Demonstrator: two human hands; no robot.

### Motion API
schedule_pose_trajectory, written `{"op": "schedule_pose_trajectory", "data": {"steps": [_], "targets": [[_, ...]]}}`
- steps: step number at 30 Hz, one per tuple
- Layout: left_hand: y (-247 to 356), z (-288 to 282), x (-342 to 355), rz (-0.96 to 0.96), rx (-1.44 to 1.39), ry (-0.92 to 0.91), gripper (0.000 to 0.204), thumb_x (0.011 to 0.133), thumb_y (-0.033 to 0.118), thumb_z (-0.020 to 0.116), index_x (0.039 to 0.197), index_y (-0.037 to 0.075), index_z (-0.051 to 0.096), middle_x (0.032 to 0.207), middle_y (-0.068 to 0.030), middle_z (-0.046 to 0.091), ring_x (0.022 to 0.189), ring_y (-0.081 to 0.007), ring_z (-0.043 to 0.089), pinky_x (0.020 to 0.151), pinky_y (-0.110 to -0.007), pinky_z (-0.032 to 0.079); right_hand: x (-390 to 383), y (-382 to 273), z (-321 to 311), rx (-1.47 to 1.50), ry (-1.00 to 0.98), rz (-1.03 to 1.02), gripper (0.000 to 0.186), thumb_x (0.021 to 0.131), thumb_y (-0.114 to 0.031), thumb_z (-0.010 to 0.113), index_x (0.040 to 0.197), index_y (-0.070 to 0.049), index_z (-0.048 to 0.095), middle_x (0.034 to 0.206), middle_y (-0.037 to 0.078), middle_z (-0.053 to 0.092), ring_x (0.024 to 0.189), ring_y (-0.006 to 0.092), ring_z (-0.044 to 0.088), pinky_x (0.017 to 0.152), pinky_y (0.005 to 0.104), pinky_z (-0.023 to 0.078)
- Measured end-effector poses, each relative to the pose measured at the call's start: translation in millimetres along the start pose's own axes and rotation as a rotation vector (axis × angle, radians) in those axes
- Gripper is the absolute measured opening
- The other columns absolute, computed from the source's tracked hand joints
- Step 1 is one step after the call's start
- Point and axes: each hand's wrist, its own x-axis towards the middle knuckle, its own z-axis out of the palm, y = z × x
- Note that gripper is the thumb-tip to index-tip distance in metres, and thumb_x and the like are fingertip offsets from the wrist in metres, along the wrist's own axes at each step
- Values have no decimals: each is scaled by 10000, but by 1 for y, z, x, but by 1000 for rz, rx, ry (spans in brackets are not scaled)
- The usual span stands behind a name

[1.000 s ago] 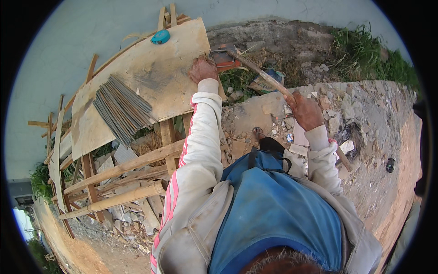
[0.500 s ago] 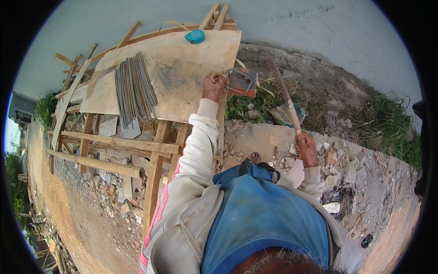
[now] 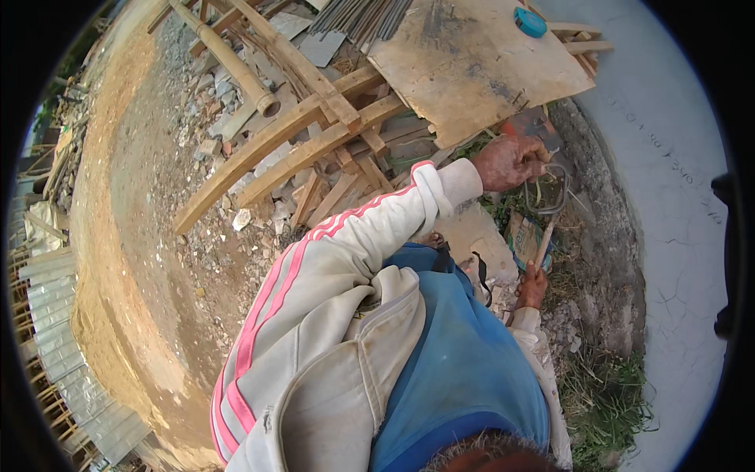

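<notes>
My left hand (image 3: 507,164), closed, grips a bent steel rod loop (image 3: 553,206) at the edge of the plywood board, beside an orange metal bending block (image 3: 528,124) that is partly hidden behind it. Below, my right hand (image 3: 532,287) is wrapped round a long brownish bar (image 3: 543,245), whose upper end reaches near the loop. On the weathered plywood (image 3: 464,71) lie a teal tape measure (image 3: 530,23) and a bundle of straight steel rods (image 3: 354,20).
Timber frames (image 3: 283,145) and a bamboo pole (image 3: 236,67) stand over rubble at the left, beside a dirt path (image 3: 126,236). A pale cracked wall (image 3: 672,299) runs along the right, with weeds (image 3: 605,401) at its foot. Corrugated sheets (image 3: 79,346) show far left.
The view has swung round, putting the plywood at the upper right and the path at left. The steel loop has shifted from over the orange block to hang beside my left hand.
</notes>
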Motion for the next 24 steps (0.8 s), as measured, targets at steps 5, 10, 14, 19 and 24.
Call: {"op": "schedule_pose_trajectory", "data": {"steps": [5,10,14,19,24], "targets": [[-75,10,-114,-389,356,8,210,873,186,631,1028,44,624,887,-173,682,855,-373,654,753,-462,498,46,67,-8,-173,-206,440,213,981,-321,595,905,-131,534,600,-34,430,458,104,406,386,286,340],[-156,-33,-264,-788,529,391,277,844,226,623,1065,58,621,964,-208,687,936,-415,647,824,-491,506,45,99,4,-535,-295,582,205,987,-313,583,900,-134,530,597,-23,436,460,116,425,387,294,356],[-167,-82,-371,-1131,684,611,307,862,268,608,1118,100,609,1033,-213,688,971,-419,652,843,-509,510,39,92,38,-694,-373,531,208,985,-315,586,903,-132,532,593,-23,435,460,115,427,388,293,355],[-154,-146,-475,-1353,810,750,305,910,269,574,1184,144,620,1119,-208,680,1030,-401,651,888,-500,514,29,77,75,-788,-432,451,211,983,-318,591,907,-129,535,589,-22,433,461,113,429,388,291,352],[-171,-154,-527,-1560,729,764,393,880,279,634,1258,174,638,1226,-200,647,1152,-355,618,991,-446,491,16,66,98,-814,-445,397,214,980,-321,595,911,-127,537,585,-21,432,461,112,432,388,290,350]]}}
